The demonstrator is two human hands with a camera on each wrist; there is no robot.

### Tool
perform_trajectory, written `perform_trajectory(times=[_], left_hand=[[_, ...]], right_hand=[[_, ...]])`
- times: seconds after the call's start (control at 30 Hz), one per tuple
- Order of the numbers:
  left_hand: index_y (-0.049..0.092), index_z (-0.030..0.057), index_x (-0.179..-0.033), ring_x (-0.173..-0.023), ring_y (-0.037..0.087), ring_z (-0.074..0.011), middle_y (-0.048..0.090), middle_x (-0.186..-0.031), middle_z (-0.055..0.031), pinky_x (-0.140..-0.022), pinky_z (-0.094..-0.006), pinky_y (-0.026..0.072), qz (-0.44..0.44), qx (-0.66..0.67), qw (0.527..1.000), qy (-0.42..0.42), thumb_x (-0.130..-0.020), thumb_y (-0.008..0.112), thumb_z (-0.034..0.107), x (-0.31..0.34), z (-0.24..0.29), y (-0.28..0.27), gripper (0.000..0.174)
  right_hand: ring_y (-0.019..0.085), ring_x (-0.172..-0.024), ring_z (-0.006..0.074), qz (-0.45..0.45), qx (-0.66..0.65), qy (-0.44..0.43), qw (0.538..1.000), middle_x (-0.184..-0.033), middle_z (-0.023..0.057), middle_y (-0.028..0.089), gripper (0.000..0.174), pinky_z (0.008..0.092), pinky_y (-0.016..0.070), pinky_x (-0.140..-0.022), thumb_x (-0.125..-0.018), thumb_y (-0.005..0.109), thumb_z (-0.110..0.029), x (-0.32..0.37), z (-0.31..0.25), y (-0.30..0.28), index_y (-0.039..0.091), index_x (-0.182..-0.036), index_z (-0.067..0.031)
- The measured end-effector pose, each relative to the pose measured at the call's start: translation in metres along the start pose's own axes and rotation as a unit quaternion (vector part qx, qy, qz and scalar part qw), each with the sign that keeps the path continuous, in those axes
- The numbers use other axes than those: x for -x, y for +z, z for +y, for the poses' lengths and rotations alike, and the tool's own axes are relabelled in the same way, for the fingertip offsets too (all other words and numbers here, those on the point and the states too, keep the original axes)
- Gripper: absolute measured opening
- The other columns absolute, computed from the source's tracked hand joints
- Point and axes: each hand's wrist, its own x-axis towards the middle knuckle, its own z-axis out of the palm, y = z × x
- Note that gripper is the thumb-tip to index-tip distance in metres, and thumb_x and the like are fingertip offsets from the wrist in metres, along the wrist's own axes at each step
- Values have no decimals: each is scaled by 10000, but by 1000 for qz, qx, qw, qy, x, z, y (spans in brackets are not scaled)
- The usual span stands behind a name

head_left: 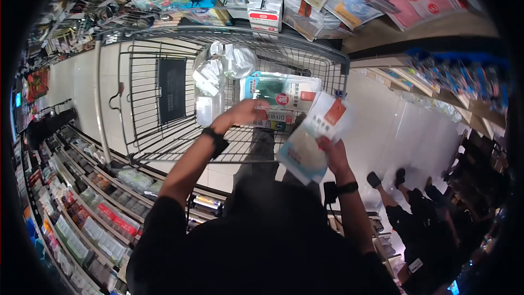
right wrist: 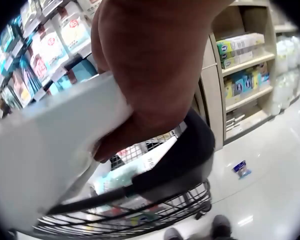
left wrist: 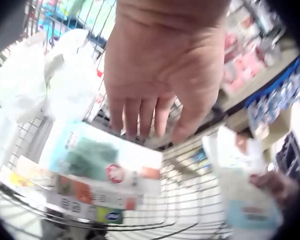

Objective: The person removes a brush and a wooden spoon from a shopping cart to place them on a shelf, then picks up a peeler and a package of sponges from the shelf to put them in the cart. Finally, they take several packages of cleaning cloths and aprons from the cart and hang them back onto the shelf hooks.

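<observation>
My right hand (head_left: 334, 155) grips the lower edge of a flat white-and-pale-blue packet (head_left: 314, 134) with an orange label, held up beside the cart's right end. The same packet looms large and blurred in the right wrist view, partly behind the hand (right wrist: 145, 75). Over the wire shopping cart (head_left: 218, 31), my left hand (head_left: 245, 113) reaches in with nothing in it; its fingers hang fairly straight in the left wrist view. Just below it lies a flat packet with teal contents (left wrist: 92, 157), on top of other printed packs (head_left: 279, 116).
White plastic bags (head_left: 210, 76) with labels sit left of the packs in the cart. Hanging packets (head_left: 420, 0) line the far shelf. Several people (head_left: 420, 213) stand at lower right. A small blue packet (right wrist: 241, 169) lies on the floor.
</observation>
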Motion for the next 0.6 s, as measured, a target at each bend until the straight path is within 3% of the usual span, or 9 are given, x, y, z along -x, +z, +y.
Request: perform_trajectory(times=[0.03,0.13,0.27,0.37,0.4,0.43,0.5,0.53,0.6], left_hand=[[550,23,-1278,-1254,530,-319,548,-1359,-181,-1052,-376,423,84,-131,985,77,-833,680,218,-40,-32,-8,503],[286,-14,-1457,-1389,360,-353,358,-1494,-236,-1133,-423,333,181,-341,921,45,-738,793,356,-146,-85,-12,954],[284,5,-1463,-1376,382,-337,437,-1438,-196,-1112,-510,325,234,-431,871,-16,-659,849,412,-196,-102,22,1064],[303,5,-1437,-1290,479,-299,541,-1318,-138,-1047,-512,380,193,-448,872,-40,-646,863,375,-194,-100,24,1037],[483,54,-1318,-1179,551,-273,605,-1177,-82,-955,-478,451,226,-439,870,-13,-663,840,385,-186,-99,19,816],[483,54,-1318,-1179,551,-273,605,-1177,-82,-955,-478,451,223,-442,869,-4,-663,840,385,-183,-94,7,816],[637,94,-1149,-1181,568,-262,627,-1179,-98,-924,-437,486,9,-369,927,-61,-695,814,399,-181,-89,-13,575],[702,118,-1008,-1171,579,-282,640,-1171,-96,-902,-435,511,25,-335,941,-33,-701,801,430,-174,-87,-16,448],[678,94,-1056,-1216,559,-275,620,-1241,-129,-956,-424,495,28,-371,928,24,-728,789,405,-157,-62,-23,466]], right_hand=[[604,-992,172,14,58,30,998,-1093,83,607,460,302,503,-869,-841,632,-51,-2,11,-5,493,-1273,21],[587,-1006,176,70,17,18,997,-1122,83,590,533,297,489,-858,-800,638,11,8,5,33,459,-1301,29],[590,-1024,194,140,4,38,989,-1159,95,588,591,321,483,-888,-781,647,36,11,11,38,431,-1331,29],[594,-1024,196,166,12,46,985,-1147,96,600,596,325,478,-893,-775,646,43,15,14,41,432,-1331,31],[593,-1025,197,154,7,43,987,-1154,100,600,591,325,477,-893,-778,641,41,14,12,41,431,-1330,32],[593,-1026,197,142,6,39,989,-1161,104,599,587,325,476,-893,-781,635,38,14,10,40,430,-1330,33],[595,-1037,204,139,5,31,990,-1181,113,598,581,326,475,-904,-800,630,11,17,12,37,422,-1342,30],[592,-1082,220,131,-23,25,991,-1214,120,591,602,333,470,-936,-813,641,-10,20,14,37,406,-1366,20],[589,-1128,237,123,-55,9,991,-1246,127,584,623,341,465,-968,-825,651,-31,27,15,39,391,-1390,10]])
